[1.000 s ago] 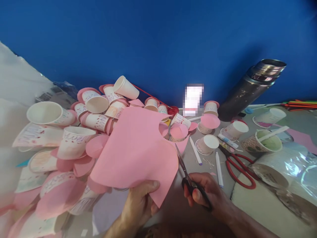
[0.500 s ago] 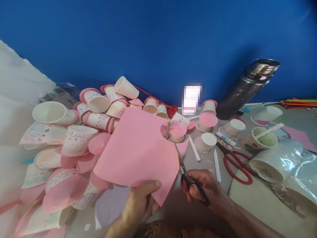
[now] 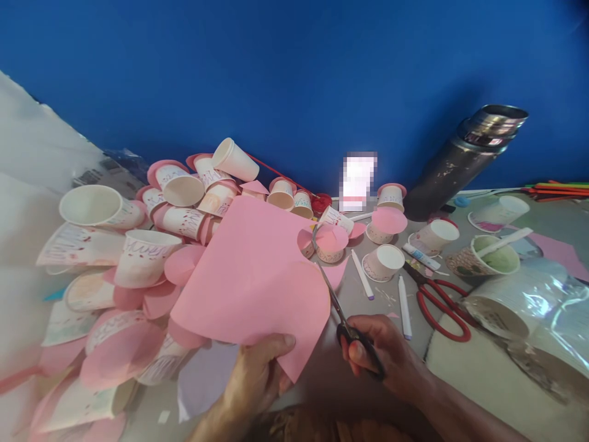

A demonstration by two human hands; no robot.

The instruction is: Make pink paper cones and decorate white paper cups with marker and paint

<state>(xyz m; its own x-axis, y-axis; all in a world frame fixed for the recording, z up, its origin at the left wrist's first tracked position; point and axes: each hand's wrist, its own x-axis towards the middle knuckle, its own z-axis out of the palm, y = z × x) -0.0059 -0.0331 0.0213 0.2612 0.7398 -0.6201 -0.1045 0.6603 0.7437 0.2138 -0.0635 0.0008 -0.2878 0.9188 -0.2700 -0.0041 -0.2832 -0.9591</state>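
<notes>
A large sheet of pink paper [image 3: 248, 276] with curved cut edges is pinched in my left hand [image 3: 264, 368] at its lower edge, thumb on top. My right hand [image 3: 381, 350] is closed round the black handles of a pair of scissors [image 3: 338, 307]. Their blades point up and left beside the sheet's right edge; whether they bite the paper I cannot tell. Just beyond the blades lies a pink paper scrap [image 3: 339, 273]. Behind it sits a paper cup topped with a pink disc [image 3: 332, 238].
Paper cups with pink paper [image 3: 151, 258] are heaped on the left. To the right lie red-handled scissors [image 3: 444, 307], white markers [image 3: 404, 307], a glue stick [image 3: 421, 256] and bagged cups [image 3: 515, 301]. A dark thermos [image 3: 453, 169] and a bright phone [image 3: 359, 181] stand by the blue wall.
The pink sheet and my left hand have shifted slightly left. The scissors stay at the sheet's right edge, with the blades looking closer together. The view has moved a little.
</notes>
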